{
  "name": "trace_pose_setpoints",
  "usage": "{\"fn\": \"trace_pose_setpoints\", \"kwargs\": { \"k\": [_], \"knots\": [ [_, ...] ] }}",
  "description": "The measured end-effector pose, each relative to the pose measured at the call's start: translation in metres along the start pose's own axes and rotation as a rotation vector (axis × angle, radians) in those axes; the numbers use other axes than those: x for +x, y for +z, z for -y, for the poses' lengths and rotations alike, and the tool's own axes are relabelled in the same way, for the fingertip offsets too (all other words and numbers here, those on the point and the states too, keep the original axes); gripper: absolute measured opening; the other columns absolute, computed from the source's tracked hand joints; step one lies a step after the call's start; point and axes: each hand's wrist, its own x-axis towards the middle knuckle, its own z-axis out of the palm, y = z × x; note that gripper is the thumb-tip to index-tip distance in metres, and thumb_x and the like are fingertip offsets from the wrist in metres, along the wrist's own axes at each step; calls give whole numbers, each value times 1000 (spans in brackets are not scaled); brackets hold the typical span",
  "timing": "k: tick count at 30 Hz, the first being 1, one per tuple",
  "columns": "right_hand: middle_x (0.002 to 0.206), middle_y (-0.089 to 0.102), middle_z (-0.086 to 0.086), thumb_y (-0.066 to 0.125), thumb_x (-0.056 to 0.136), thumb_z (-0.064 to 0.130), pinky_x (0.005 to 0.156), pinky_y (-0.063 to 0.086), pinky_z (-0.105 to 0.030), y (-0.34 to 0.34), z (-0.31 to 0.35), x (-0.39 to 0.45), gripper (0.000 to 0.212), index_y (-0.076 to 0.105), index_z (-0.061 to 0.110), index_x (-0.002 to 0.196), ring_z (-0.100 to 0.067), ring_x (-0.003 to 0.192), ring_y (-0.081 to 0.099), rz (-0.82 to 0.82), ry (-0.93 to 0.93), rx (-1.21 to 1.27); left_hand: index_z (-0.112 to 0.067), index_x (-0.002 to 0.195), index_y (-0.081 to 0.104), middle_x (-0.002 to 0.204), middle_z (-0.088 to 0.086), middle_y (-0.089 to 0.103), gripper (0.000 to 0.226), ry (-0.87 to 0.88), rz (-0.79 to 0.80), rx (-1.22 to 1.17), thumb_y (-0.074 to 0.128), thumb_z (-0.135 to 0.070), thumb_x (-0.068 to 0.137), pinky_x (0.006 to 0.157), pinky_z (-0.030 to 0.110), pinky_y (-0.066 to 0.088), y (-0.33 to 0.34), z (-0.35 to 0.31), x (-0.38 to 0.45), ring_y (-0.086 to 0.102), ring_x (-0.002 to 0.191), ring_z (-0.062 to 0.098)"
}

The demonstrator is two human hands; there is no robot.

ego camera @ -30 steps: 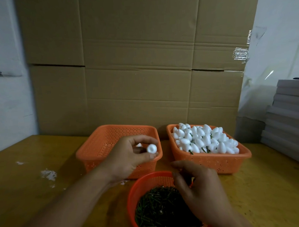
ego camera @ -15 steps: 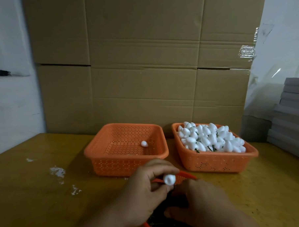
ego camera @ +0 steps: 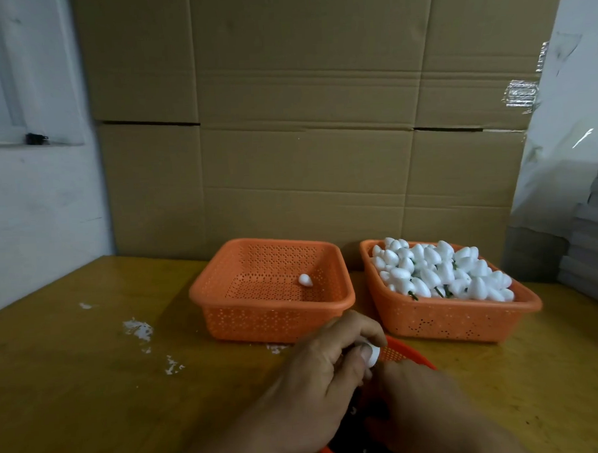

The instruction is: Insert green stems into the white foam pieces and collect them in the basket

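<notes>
Near the bottom edge of the view, over the round orange plastic basket (ego camera: 404, 353), the left hand (ego camera: 318, 379) pinches a small white foam piece (ego camera: 477, 350) between thumb and curled fingers. Its grip is closed on that piece. Just beside it the right hand (ego camera: 432, 409) lies low over the same round basket, back toward the camera; whether its grip is clenched or grasping a stem cannot be told, since its fingers are hidden. Dark contents of the round basket show only as a shadowed patch between the hands.

Farther back on the yellow wooden surface (ego camera: 92, 389) stand two rectangular orange perforated baskets, side by side and slightly apart. One, the left rectangular basket (ego camera: 274, 321), holds a single white foam piece (ego camera: 305, 280) near its right inner wall. Its neighbour, the right rectangular basket (ego camera: 449, 320), is heaped with white foam pieces (ego camera: 440, 271), a few thin green stems (ego camera: 413, 295) poking out at the front. White crumbs (ego camera: 137, 329) dot the surface at left. Stacked brown cardboard boxes (ego camera: 303, 123) rise behind.
</notes>
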Motion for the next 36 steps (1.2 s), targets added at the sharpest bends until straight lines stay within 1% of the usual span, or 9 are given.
{"fn": "trace_pose_setpoints", "kwargs": {
  "k": [3, 7, 10, 13, 20, 24, 27, 33, 36],
  "knots": [
    [108, 66, 7, 53, 89, 44, 76, 48, -26, -1, 0, -2, 26, 56, 33, 112, -12, 100, 64, -43, 6, 41, -34, 111, 60, 90, -17, 58, 16, 35, -18, 25, 47, -28, 104, 77, 37, 54, 3, 0, 0, 64, 89, 16],
    [107, 66, 7, 52, 89, 43, 84, 54, -33, -2, -3, -3, 28, 57, 32, 114, -11, 99, 64, -99, 14, 118, -46, 117, 56, 102, -16, 61, 26, -6, 3, 13, 61, -42, 93, 81, 38, 55, 4, 3, -1, 63, 98, 14],
    [104, 67, 5, 56, 86, 38, 84, 53, -36, -4, -3, -3, 28, 60, 29, 113, -13, 98, 65, -117, 14, 166, -49, 118, 54, 107, -17, 61, 37, -22, 17, 30, 67, -33, 88, 85, 38, 56, 6, 6, -2, 63, 102, 11],
    [95, 70, 2, 59, 84, 34, 78, 54, -37, -8, -3, -4, 22, 65, 26, 103, -14, 88, 67, -137, 12, 228, -46, 117, 55, 107, -16, 63, 35, 13, -14, 38, 65, -27, 90, 86, 38, 55, 7, 6, -1, 64, 104, 13],
    [65, 67, 5, 51, 66, 36, 56, 51, -39, -16, -1, -7, 10, 59, 32, 67, -10, 59, 62, -335, 39, 341, -38, 116, 50, 90, -11, 64, 20, 61, -19, 57, 54, -45, 98, 72, 43, 53, 8, -1, -3, 65, 85, 16],
    [66, 68, 8, 70, 76, 30, 57, 52, -41, -16, -1, -7, 3, 67, 31, 75, -7, 58, 61, -394, 41, 410, -38, 115, 47, 83, -7, 61, 20, 41, -37, 46, 43, -51, 101, 68, 48, 51, 7, -4, -3, 63, 75, 18],
    [63, 66, 15, 79, 76, 28, 55, 52, -38, -14, -2, -8, 17, 66, 32, 67, -4, 57, 60, -452, 77, 454, -40, 117, 44, 85, -1, 63, 19, 11, -57, 29, 37, -52, 103, 64, 48, 51, 6, -2, -3, 63, 72, 19],
    [57, 65, 11, 77, 79, 34, 49, 44, -28, -15, -4, -6, 21, 64, 24, 66, -5, 49, 59, -594, 71, 607, -36, 106, 48, 78, 2, 64, 21, -77, -101, -43, 38, -55, 102, 61, 40, 54, 8, 1, -3, 64, 65, 13],
    [56, 63, -2, 70, 84, 35, 47, 45, -39, -17, -4, -5, 24, 59, 20, 69, -11, 44, 54, -695, 58, 721, -29, 94, 61, 76, 1, 65, 24, -193, -174, -290, 48, -50, 97, 57, 32, 49, 7, -1, 3, 60, 63, 15]
  ]
}}
